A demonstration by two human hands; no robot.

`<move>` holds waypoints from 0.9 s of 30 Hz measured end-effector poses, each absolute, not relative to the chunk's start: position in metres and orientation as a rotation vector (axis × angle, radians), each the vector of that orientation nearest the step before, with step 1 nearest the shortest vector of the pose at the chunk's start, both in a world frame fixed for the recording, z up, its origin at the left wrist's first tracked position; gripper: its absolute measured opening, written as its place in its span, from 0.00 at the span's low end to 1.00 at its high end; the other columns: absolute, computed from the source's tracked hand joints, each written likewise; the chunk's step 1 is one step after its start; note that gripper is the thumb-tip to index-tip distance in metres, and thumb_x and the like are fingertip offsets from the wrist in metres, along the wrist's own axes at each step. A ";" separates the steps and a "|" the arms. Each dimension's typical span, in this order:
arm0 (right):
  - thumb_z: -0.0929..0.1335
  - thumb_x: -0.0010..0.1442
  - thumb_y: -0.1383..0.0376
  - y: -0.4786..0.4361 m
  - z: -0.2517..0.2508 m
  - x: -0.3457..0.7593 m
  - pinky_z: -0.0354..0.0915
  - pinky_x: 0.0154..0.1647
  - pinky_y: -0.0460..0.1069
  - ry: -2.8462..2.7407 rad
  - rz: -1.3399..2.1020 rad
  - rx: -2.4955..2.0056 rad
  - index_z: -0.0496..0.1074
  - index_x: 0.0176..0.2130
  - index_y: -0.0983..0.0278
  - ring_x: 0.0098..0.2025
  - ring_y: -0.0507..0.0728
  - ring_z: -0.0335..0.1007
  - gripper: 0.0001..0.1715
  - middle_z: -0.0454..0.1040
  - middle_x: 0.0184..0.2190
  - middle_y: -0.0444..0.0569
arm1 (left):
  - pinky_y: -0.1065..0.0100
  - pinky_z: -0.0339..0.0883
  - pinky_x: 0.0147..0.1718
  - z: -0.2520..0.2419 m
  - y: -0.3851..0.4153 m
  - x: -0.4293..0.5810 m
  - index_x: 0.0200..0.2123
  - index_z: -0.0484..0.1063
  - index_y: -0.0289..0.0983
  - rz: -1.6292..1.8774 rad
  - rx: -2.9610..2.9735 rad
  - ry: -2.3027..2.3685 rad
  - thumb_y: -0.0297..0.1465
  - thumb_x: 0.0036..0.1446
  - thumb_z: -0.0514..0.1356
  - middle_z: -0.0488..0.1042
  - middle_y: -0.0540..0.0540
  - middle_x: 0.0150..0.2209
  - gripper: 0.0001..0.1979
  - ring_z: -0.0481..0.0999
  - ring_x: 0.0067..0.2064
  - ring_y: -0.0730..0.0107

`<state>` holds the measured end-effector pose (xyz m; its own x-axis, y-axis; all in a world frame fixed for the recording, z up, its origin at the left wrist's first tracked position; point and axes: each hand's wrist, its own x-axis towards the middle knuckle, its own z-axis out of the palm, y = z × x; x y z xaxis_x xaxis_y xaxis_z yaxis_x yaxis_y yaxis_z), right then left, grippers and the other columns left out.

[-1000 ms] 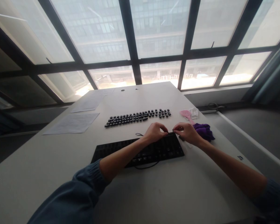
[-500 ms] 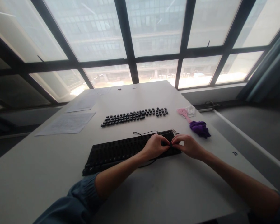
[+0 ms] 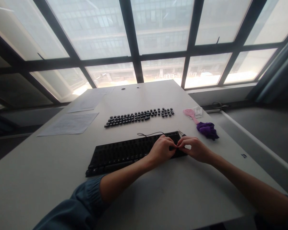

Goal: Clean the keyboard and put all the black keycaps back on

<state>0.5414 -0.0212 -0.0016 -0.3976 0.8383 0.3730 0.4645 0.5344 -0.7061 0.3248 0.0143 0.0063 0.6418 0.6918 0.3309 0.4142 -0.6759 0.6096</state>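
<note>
A black keyboard (image 3: 124,153) lies slantwise across the table in front of me, its keycaps gone from at least part of it. Over its right end, my left hand (image 3: 161,149) pinches thumb and fingers together. My right hand (image 3: 195,149) comes in from the other side, also in a pinch, and the fingertips of both hands meet. Whatever is between them is too small and dark to make out. Just behind my right fingers pokes a thin pointed metal tool (image 3: 181,133), partly hidden. Beyond the keyboard, loose black keycaps (image 3: 147,118) stand in rows.
A thin black cable (image 3: 150,135) loops behind the keyboard. To the right lie a pink brush (image 3: 189,112), white tissue (image 3: 198,111), a purple cloth (image 3: 207,130) and a small dark piece (image 3: 244,156) near the edge. Paper sheets (image 3: 68,124) lie on the left.
My fingertips have drawn closer together over the keyboard's right end. The whole view has shifted slightly; the things on the table lie as before.
</note>
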 end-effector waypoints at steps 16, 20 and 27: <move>0.69 0.64 0.68 -0.028 0.008 0.545 0.69 0.46 0.53 -2.232 0.536 -1.071 0.78 0.35 0.61 0.44 0.57 0.73 0.06 0.78 0.42 0.49 | 0.62 0.64 0.46 0.023 -0.002 0.315 0.38 0.83 0.42 0.593 2.733 0.747 0.34 0.69 0.55 0.79 0.46 0.42 0.15 0.68 0.42 0.64; 0.69 0.64 0.67 -0.030 0.010 0.545 0.70 0.45 0.53 -2.271 0.475 -1.082 0.77 0.34 0.61 0.43 0.57 0.72 0.07 0.77 0.41 0.49 | 0.61 0.64 0.47 0.020 -0.003 0.313 0.41 0.82 0.43 0.583 2.738 0.764 0.34 0.68 0.56 0.78 0.46 0.43 0.14 0.68 0.44 0.63; 0.69 0.64 0.67 -0.032 0.011 0.543 0.70 0.46 0.54 -2.321 0.401 -1.178 0.76 0.32 0.61 0.46 0.58 0.71 0.08 0.77 0.42 0.49 | 0.61 0.65 0.45 0.018 -0.004 0.312 0.40 0.82 0.42 0.552 2.768 0.771 0.34 0.68 0.56 0.78 0.46 0.44 0.13 0.68 0.44 0.63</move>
<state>0.5428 -0.0323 0.0106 -0.4987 0.8127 0.3013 0.6646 0.5817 -0.4690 0.3116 -0.0044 0.0184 0.7922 0.5332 0.2967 0.4525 -0.8396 0.3005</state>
